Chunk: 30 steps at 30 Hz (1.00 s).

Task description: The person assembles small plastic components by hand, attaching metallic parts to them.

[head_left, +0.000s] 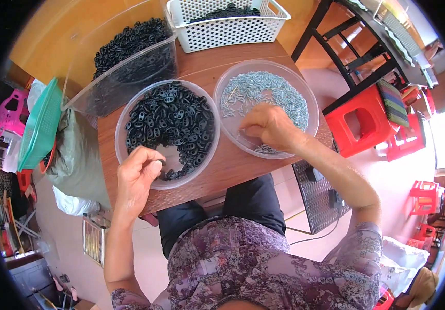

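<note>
My left hand [137, 173] is closed in a pinch on a small black plastic piece [162, 161], mostly covered by the fingertips. It hovers at the near left rim of a round clear tub [209, 155] full of black oval two-holed plastic pieces [173, 111]. To the right stands a second round tub [313, 111] holding many small silvery screws [271, 85]. Over its bare lower left part is my right hand [274, 126], fingers bent together and pointing down to the left. Whatever those fingertips may hold is too small to make out.
Both tubs stand on a brown wooden table [201, 67]. Behind them are a clear bin [129, 77] and a white perforated basket [227, 33], both with black pieces. Red stools [359, 121] and a black-framed table [346, 57] stand at right; a green basket [39, 124] is at left.
</note>
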Each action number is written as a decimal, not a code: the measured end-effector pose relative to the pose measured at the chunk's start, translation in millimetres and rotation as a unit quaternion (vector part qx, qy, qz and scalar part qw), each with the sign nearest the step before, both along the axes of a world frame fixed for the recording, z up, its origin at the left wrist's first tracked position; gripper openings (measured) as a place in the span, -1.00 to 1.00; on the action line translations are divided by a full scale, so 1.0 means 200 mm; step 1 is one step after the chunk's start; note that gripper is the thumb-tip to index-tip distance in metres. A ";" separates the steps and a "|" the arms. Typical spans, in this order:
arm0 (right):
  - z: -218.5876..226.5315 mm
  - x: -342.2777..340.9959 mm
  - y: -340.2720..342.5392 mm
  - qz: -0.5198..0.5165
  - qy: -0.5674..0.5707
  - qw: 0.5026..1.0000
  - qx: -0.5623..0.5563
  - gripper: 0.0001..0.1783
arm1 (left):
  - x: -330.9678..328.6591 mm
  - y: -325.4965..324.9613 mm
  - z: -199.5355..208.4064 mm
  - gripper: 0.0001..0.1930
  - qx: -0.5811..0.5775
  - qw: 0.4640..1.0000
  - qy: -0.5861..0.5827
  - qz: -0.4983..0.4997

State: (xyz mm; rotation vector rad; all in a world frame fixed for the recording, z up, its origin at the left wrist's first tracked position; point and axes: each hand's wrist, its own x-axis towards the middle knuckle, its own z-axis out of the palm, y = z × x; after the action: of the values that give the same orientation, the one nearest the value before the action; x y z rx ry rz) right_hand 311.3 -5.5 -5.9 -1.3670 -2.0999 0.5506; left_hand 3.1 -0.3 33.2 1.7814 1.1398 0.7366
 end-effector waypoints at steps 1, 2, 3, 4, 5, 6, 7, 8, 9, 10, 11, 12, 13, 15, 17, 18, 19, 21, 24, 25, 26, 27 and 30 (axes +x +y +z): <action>-0.01 -0.01 0.00 0.018 -0.024 0.999 0.030 -0.81 | 0.01 -0.02 0.00 -0.92 -0.001 1.000 -0.001 -0.002; -0.03 -0.01 0.01 0.016 -0.024 0.999 0.029 -0.81 | 0.02 -0.03 0.00 -0.89 -0.038 0.998 -0.043 0.001; -0.06 -0.01 0.02 0.022 -0.030 0.998 0.041 -0.80 | 0.03 -0.05 0.00 -0.86 -0.075 0.993 -0.086 0.005; -0.07 -0.01 0.03 0.031 -0.035 0.997 0.054 -0.79 | 0.02 -0.05 -0.02 -0.82 -0.083 0.990 -0.113 -0.001; -0.06 -0.01 0.03 0.031 -0.035 0.997 0.054 -0.79 | 0.03 -0.06 -0.01 -0.82 -0.083 0.990 -0.113 0.000; -0.06 -0.02 0.03 0.042 -0.047 0.995 0.077 -0.80 | 0.04 -0.07 -0.01 -0.80 -0.096 0.986 -0.133 0.004; -0.05 -0.02 0.03 0.054 -0.058 0.992 0.100 -0.81 | 0.05 -0.08 -0.01 -0.78 -0.110 0.982 -0.154 0.010; -0.06 -0.02 0.03 0.055 -0.058 0.992 0.099 -0.81 | 0.05 -0.09 -0.02 -0.78 -0.123 0.977 -0.170 0.019; -0.06 -0.01 0.04 0.072 -0.069 0.988 0.118 -0.83 | 0.06 -0.09 -0.02 -0.78 -0.124 0.977 -0.170 0.020; -0.07 -0.01 0.04 0.090 -0.079 0.983 0.137 -0.84 | 0.06 -0.09 -0.02 -0.79 -0.135 0.974 -0.179 0.019; -0.07 -0.02 0.04 0.091 -0.078 0.983 0.137 -0.84 | 0.06 -0.09 -0.02 -0.80 -0.147 0.971 -0.188 0.017; -0.06 -0.02 0.04 0.097 -0.091 0.981 0.142 -0.86 | 0.07 -0.10 -0.02 -0.80 -0.147 0.971 -0.187 0.019; -0.06 -0.03 0.03 0.101 -0.105 0.978 0.147 -0.87 | 0.07 -0.10 -0.03 -0.80 -0.156 0.966 -0.207 0.022; -0.06 -0.03 0.03 0.096 -0.103 0.978 0.154 -0.87 | 0.08 -0.11 -0.04 -0.80 -0.164 0.960 -0.227 0.025; -0.07 -0.04 0.03 0.091 -0.102 0.977 0.162 -0.87 | 0.10 -0.12 -0.05 -0.82 -0.185 0.949 -0.252 0.029; -0.08 -0.03 0.03 0.060 -0.079 0.983 0.155 -0.88 | 0.10 -0.13 -0.05 -0.82 -0.191 0.946 -0.261 0.032; -0.07 -0.03 0.03 0.031 -0.055 0.987 0.149 -0.89 | 0.11 -0.13 -0.06 -0.82 -0.189 0.946 -0.262 0.033; -0.05 -0.02 0.02 0.010 -0.041 0.989 0.145 -0.90 | 0.12 -0.14 -0.06 -0.83 -0.184 0.946 -0.264 0.037; 0.00 -0.02 -0.02 -0.054 0.010 0.997 0.053 -0.92 | 0.14 -0.15 -0.07 -0.84 -0.186 0.943 -0.274 0.039; 0.02 -0.04 -0.04 -0.092 0.051 0.994 -0.035 -0.93 | 0.14 -0.15 -0.07 -0.84 -0.191 0.940 -0.280 0.044; 0.05 -0.06 -0.05 -0.088 0.053 0.994 -0.035 -0.93 | 0.15 -0.16 -0.07 -0.84 -0.190 0.940 -0.280 0.047; 0.08 -0.09 -0.07 -0.100 0.102 0.986 -0.085 -0.92 | 0.15 -0.16 -0.07 -0.84 -0.191 0.934 -0.297 0.048; 0.19 -0.21 -0.14 -0.090 0.185 0.972 -0.112 -0.90 | 0.18 -0.17 -0.06 -0.84 -0.200 0.922 -0.327 0.060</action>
State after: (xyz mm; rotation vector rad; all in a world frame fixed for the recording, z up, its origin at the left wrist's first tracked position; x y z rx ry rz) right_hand 268.9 -33.2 31.3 -1.4323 -1.6354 0.9106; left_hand 38.1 -34.4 21.5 1.0086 0.8573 0.9922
